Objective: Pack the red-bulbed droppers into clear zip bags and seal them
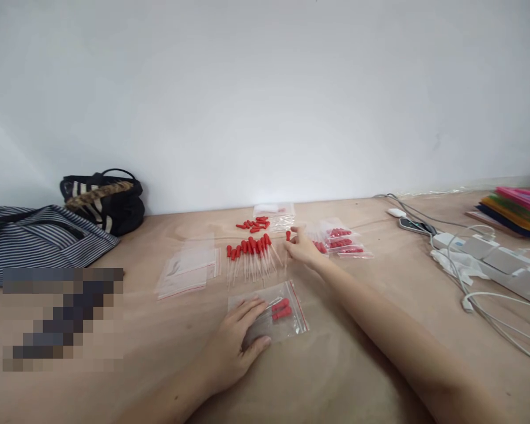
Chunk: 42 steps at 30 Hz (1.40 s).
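My left hand [242,341] lies flat, fingers stretched, on a clear zip bag [298,309] in front of me. Inside that bag are droppers with red bulbs [281,309]; their stems run toward my fingers. My right hand [304,248], reaching forward, pinches a single dropper [288,237] near its red bulb, its thin stem pointing down. To the left of this hand, a row of several red-bulbed droppers [249,250] lies on the table. Just to its right are filled zip bags [341,241] with red bulbs showing through.
Loose red bulbs [256,224] lie farther back, beside a stack of clear bags [276,217]. Flat zip bags [185,271] lie at left. A striped bag [48,241] and black bag [119,206] stand far left. White cables, a power strip [503,262] and coloured folders [519,209] occupy the right.
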### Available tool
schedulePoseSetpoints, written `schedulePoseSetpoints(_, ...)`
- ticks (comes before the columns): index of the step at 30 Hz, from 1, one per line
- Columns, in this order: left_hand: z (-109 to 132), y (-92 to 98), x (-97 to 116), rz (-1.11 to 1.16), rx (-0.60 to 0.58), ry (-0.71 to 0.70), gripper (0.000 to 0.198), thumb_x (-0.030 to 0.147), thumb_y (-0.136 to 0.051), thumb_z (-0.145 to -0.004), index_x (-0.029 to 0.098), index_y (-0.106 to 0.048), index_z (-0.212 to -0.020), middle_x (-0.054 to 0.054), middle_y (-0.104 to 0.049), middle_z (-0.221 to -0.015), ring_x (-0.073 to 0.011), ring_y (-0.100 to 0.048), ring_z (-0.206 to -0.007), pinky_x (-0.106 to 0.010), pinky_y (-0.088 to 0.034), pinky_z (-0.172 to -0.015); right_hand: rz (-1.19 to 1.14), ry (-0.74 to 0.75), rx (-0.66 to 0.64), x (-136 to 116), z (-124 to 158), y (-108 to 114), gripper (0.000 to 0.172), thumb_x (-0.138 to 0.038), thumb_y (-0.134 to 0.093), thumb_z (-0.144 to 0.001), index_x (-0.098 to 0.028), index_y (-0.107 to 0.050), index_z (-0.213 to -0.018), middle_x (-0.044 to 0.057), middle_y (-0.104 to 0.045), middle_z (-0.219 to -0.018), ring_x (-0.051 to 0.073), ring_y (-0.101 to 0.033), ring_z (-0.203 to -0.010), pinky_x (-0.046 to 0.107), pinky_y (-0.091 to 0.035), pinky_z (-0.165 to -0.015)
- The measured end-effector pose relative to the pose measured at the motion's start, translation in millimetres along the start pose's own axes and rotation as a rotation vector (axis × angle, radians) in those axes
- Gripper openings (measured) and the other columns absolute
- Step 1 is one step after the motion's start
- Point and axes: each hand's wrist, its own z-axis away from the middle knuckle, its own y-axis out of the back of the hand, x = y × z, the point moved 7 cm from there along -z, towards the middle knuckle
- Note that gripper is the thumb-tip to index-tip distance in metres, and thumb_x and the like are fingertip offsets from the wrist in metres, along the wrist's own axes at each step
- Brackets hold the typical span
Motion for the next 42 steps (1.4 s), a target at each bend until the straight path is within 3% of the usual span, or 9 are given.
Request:
schedulePoseSetpoints(3, -2, 0.4, 2, 0.0, 0.005, -0.023, 0.046, 0.03, -0.049, -0.081, 0.024, -0.039, -0.126, -0.006, -0.048, -0.126, -0.0249, -0.041, -0.118, -0.046, -0.035, -0.097, -0.198, 0.102, -0.029, 7, 31, 27, 0.063, -0.019, -0.046, -0.072, -0.017, -0.018, -0.129, -0.007, -0.05, -0.059, 0.009, -0.052, -0.044, 0.021, -0.043, -0.045)
schedulePoseSetpoints(8, -6, 0.4, 5, -0.011, 0.019, -0.042, 0.044, 0.03, -0.049, -0.082, 0.024, -0.04, -0.125, -0.007, -0.048, -0.126, -0.0246, -0.043, -0.116, -0.045, -0.038, -0.094, -0.488, 0.073, 0.087, 44, 79, 60, 0.056, -0.031, -0.054, -0.068, -0.021, -0.029, -0.117, -0.008, -0.048, -0.059, 0.01, -0.052, -0.046, 0.023, -0.045, -0.044)
schedulePoseSetpoints(13, -8, 0.8, 6, -0.022, 0.039, -0.045, 0.043, 0.032, -0.049, -0.082, 0.023, -0.042, -0.124, -0.006, -0.05, -0.124, -0.0246, -0.044, -0.115, -0.044, -0.039, -0.094, -0.63, -0.005, 0.173, 59, 100, 55, 0.053, -0.035, -0.058, -0.066, -0.022, -0.029, -0.109, -0.008, -0.047, -0.062, 0.011, -0.054, -0.051, 0.025, -0.048, -0.047)
schedulePoseSetpoints(20, -9, 0.1, 6, -0.035, 0.028, -0.038, 0.043, 0.031, -0.049, -0.082, 0.023, -0.042, -0.124, -0.006, -0.05, -0.124, -0.0234, -0.045, -0.115, -0.042, -0.04, -0.093, -0.714, -0.058, 0.111, 50, 114, 32, 0.056, -0.04, -0.066, -0.06, -0.023, -0.032, -0.1, -0.008, -0.048, -0.062, 0.011, -0.055, -0.051, 0.026, -0.049, -0.049)
schedulePoseSetpoints(27, -10, 4.6, 11, -0.039, 0.021, -0.052, 0.042, 0.03, -0.049, -0.081, 0.021, -0.044, -0.122, -0.007, -0.051, -0.122, -0.0244, -0.045, -0.114, -0.044, -0.039, -0.094, -0.497, 0.031, -0.125, 56, 120, 20, 0.036, -0.043, -0.07, -0.057, -0.016, -0.056, -0.077, -0.001, -0.058, -0.064, 0.01, -0.054, -0.054, 0.025, -0.045, -0.052)
schedulePoseSetpoints(33, -10, 4.1, 11, -0.017, 0.02, -0.051, 0.042, 0.03, -0.049, -0.082, 0.023, -0.043, -0.122, -0.006, -0.052, -0.122, -0.024, -0.045, -0.115, -0.043, -0.04, -0.094, -0.247, 0.204, -0.348, 48, 121, 23, 0.026, -0.038, -0.059, -0.072, -0.021, -0.067, -0.09, 0.004, -0.067, -0.086, 0.017, -0.059, -0.076, 0.031, -0.046, -0.071)
schedulePoseSetpoints(42, -11, 2.9, 10, -0.015, 0.005, -0.043, 0.042, 0.03, -0.049, -0.082, 0.022, -0.042, -0.123, -0.006, -0.052, -0.122, -0.0234, -0.044, -0.115, -0.044, -0.038, -0.095, -0.07, 0.514, -0.452, 11, 119, 9, 0.019, -0.035, -0.061, -0.073, -0.025, -0.07, -0.086, 0.003, -0.063, -0.076, 0.015, -0.054, -0.076, 0.029, -0.042, -0.075)
